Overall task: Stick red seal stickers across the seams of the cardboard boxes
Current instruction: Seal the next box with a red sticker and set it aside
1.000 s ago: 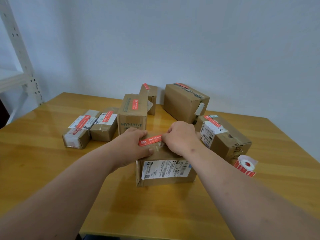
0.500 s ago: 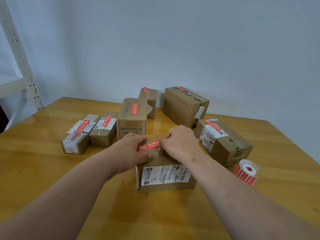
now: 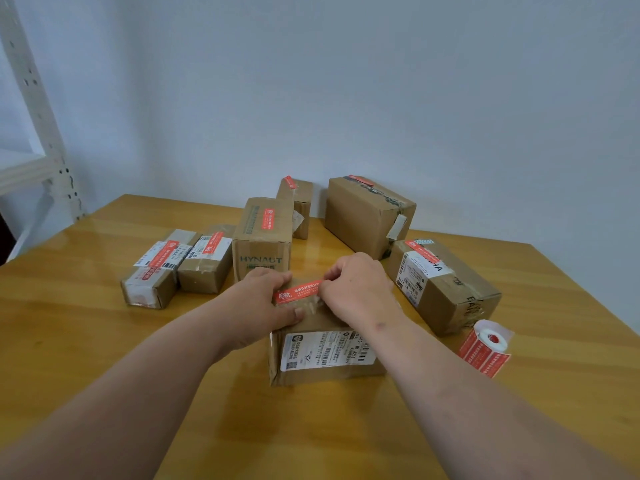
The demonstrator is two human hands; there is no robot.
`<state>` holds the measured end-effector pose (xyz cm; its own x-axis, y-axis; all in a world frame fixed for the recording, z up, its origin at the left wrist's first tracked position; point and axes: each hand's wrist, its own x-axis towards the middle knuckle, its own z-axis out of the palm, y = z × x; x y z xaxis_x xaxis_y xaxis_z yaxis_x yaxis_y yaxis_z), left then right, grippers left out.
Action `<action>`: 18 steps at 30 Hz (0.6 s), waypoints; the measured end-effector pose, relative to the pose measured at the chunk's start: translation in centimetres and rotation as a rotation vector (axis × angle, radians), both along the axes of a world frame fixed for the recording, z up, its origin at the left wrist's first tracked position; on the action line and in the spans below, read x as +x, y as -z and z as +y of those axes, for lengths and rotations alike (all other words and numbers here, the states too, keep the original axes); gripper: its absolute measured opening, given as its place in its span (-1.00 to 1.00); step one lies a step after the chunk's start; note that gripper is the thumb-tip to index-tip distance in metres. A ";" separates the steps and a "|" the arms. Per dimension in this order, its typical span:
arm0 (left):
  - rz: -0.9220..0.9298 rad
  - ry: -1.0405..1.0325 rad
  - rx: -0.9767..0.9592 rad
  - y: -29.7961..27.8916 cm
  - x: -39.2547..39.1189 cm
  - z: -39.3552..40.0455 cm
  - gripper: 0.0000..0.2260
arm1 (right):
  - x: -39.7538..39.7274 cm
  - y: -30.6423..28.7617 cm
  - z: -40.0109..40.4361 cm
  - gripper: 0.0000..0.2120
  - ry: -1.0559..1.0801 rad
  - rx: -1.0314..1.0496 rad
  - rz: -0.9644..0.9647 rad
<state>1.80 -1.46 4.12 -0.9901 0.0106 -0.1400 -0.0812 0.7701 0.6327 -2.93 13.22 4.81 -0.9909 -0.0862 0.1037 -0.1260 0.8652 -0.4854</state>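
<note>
- The nearest cardboard box (image 3: 325, 355) sits on the wooden table (image 3: 86, 341), its white shipping label facing the person.
- A red seal sticker (image 3: 298, 291) stretches above that box's top — both hands at its ends.
- The left hand (image 3: 266, 303) grips the box's left top edge, fingers curled, touching the sticker's left end.
- The right hand (image 3: 356, 289) pinches the sticker's right end.
- A sticker roll (image 3: 486, 348) lies right of the box; the HYNAUT box (image 3: 262, 244) stands just behind it.
</note>
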 end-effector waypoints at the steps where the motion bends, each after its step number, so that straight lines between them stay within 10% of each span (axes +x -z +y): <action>1: -0.001 0.000 0.000 0.0 0.0 0.0 -0.33 | 0.0 0.0 0.1 -0.85 -0.002 -0.009 -0.014; 18: -0.010 0.000 0.016 0.0 0.1 0.1 -0.34 | 0.3 0.1 0.2 -0.79 -0.019 0.019 0.025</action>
<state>1.90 -1.40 4.13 -0.9887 0.0133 -0.1496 -0.0873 0.7598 0.6443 -2.62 13.42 4.75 -0.9862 -0.1071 0.1261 -0.1542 0.8717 -0.4651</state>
